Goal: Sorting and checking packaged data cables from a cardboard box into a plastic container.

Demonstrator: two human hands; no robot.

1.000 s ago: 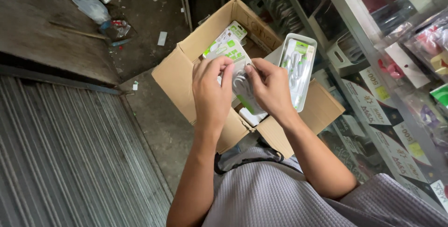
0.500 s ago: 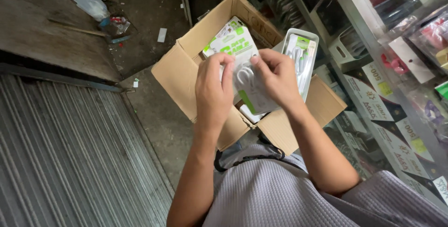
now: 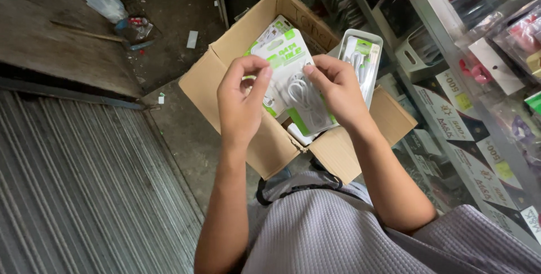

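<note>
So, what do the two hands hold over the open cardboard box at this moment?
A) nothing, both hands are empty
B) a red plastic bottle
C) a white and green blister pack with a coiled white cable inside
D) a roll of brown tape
C: the left hand and the right hand grip a white and green blister pack with a coiled white cable, above the cardboard box.

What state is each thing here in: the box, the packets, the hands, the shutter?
Cardboard box: flaps open, packets inside.
White-and-green cable packet: sealed, held above the box.
Left hand: pinching the packet's left edge.
Right hand: gripping its right side.
Second packet: upright in the box.
Metal shutter: lowered.
</note>
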